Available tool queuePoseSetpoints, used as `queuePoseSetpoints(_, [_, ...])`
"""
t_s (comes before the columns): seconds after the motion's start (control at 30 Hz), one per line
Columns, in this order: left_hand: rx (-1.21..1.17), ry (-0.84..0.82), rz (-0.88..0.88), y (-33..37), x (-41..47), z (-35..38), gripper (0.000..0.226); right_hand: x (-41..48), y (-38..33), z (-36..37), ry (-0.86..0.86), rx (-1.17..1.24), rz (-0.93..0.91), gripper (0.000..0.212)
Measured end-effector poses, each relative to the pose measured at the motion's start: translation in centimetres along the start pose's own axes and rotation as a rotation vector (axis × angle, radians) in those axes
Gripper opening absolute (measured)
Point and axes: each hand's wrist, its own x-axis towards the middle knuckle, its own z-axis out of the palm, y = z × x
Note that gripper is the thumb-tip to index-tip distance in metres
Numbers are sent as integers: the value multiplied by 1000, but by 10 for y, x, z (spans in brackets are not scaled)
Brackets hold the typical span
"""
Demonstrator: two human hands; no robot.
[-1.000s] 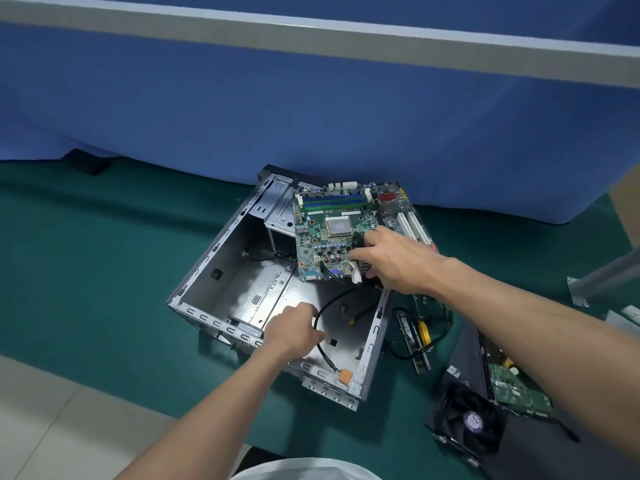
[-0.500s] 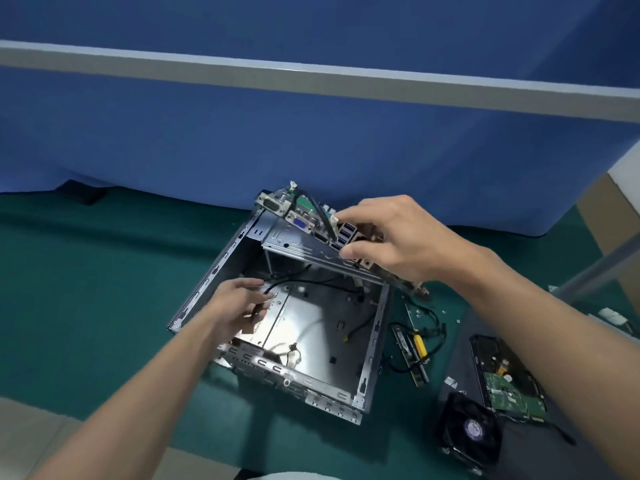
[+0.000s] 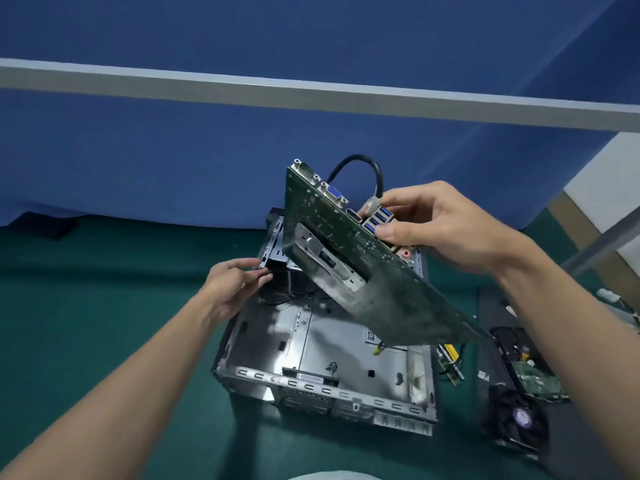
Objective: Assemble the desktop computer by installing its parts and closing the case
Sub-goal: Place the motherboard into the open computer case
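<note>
The open metal computer case (image 3: 322, 386) lies on the green mat with its bare floor showing. My right hand (image 3: 440, 226) grips the motherboard (image 3: 367, 271) by its rear port block and holds it tilted above the case, underside toward me. A black cable (image 3: 360, 164) loops over the board's top edge. My left hand (image 3: 235, 282) reaches to the case's far left wall, fingers pinching thin black wires (image 3: 277, 271) there.
To the right of the case lie a black panel (image 3: 491, 368), a hard drive (image 3: 526, 368), a cooling fan (image 3: 519, 420), a RAM stick (image 3: 450, 372) and yellow-tipped cables (image 3: 450, 351). A blue partition (image 3: 173, 140) with a grey rail stands behind.
My right hand has lifted the motherboard up out of the case and tipped it so its underside faces me. My left hand moved from the case's near edge to the far left wall.
</note>
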Motion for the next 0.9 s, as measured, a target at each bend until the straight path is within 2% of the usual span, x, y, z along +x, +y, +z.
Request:
queuePoseSetpoints(0.1, [-21, -19, -3, 8, 9, -3, 32, -1, 6, 10, -12, 81, 45, 23])
queuePoseSetpoints(0.2, [-3, -40, -9, 12, 13, -3, 32, -2, 14, 20, -54, 40, 134, 16])
queuePoseSetpoints(0.3, [35, -74, 10, 16, 16, 0, 33, 0, 26, 37, -156, -170, 207, 13])
queuePoseSetpoints(0.5, [159, -161, 32, 21, 13, 12, 31, 13, 70, 89, -269, -688, 242, 37])
queuePoseSetpoints(0.67, [585, -264, 54, 7, 13, 19, 30, 6, 107, 117, -395, -792, 343, 46])
queuePoseSetpoints(0.8, [997, -315, 63, -11, 23, 31, 42, -4, 125, 120, -414, -851, 242, 39])
queuePoseSetpoints(0.9, [1286, -343, 159, -24, 31, 43, 53, -11, 134, 114, -408, -811, 185, 36])
